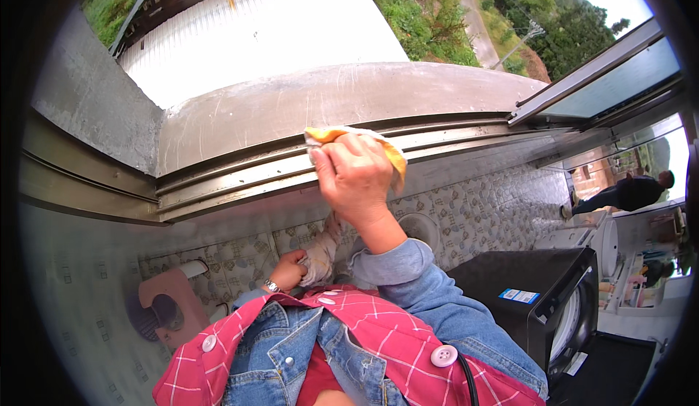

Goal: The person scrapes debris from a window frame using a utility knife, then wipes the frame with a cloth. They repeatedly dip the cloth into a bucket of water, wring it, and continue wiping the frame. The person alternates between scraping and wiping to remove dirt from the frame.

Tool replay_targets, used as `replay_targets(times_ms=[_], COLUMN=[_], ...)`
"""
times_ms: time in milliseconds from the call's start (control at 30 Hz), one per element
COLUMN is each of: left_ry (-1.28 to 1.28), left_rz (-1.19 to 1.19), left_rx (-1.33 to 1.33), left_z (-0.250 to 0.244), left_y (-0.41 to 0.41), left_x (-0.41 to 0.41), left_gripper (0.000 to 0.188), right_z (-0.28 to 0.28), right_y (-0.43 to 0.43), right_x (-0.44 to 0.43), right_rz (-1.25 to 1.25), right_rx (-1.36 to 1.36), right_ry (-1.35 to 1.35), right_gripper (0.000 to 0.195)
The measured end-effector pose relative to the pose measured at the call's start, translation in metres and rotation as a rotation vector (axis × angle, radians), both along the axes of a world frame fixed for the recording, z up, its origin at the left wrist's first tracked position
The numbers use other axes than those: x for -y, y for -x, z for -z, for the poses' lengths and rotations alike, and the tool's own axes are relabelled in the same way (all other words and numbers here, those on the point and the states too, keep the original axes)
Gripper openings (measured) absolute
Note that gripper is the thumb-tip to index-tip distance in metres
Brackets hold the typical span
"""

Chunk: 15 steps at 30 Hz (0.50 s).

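Note:
Pressed onto the metal window track (pixel 235 186), my right hand (pixel 355 174) grips a yellow and white cloth (pixel 398 165). The cloth is bunched under the fingers and hangs over the inner side of the track. Small dark specks dot the rails to the left of it. Lower down, close to my body, my left hand (pixel 288 270) is closed around a twisted greyish-white rag (pixel 321 257). A wristwatch (pixel 271 285) is on the left wrist.
Outside the track runs a concrete sill (pixel 338 92). A sliding window pane (pixel 611 86) stands at the right. Below are a round bucket (pixel 420 228), a black front-loading washing machine (pixel 524 291) and a pink appliance (pixel 183 302). Another person (pixel 628 193) stands at the far right.

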<state>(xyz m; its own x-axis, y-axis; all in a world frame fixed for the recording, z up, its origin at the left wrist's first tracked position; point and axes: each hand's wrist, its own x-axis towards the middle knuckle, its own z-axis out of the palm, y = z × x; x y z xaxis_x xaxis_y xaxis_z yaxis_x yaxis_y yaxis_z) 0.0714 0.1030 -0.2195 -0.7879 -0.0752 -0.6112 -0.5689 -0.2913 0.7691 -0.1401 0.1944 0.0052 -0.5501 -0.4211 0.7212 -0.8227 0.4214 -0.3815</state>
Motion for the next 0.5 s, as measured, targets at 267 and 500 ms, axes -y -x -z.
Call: replay_targets(times_ms=[267, 500], left_ry=[0.075, 0.144], left_rz=[0.024, 0.342], left_rx=[-0.016, -0.25], left_z=[-0.015, -0.061], left_y=[0.018, 0.043], left_x=[0.0, -0.036], left_gripper=[0.042, 0.034], right_z=[-0.002, -0.001], right_y=[0.026, 0.11], right_x=[-0.028, -0.137], right_rz=[0.005, 0.252], right_rx=[-0.06, -0.071], right_ry=[-0.017, -0.103], right_gripper=[0.014, 0.016])
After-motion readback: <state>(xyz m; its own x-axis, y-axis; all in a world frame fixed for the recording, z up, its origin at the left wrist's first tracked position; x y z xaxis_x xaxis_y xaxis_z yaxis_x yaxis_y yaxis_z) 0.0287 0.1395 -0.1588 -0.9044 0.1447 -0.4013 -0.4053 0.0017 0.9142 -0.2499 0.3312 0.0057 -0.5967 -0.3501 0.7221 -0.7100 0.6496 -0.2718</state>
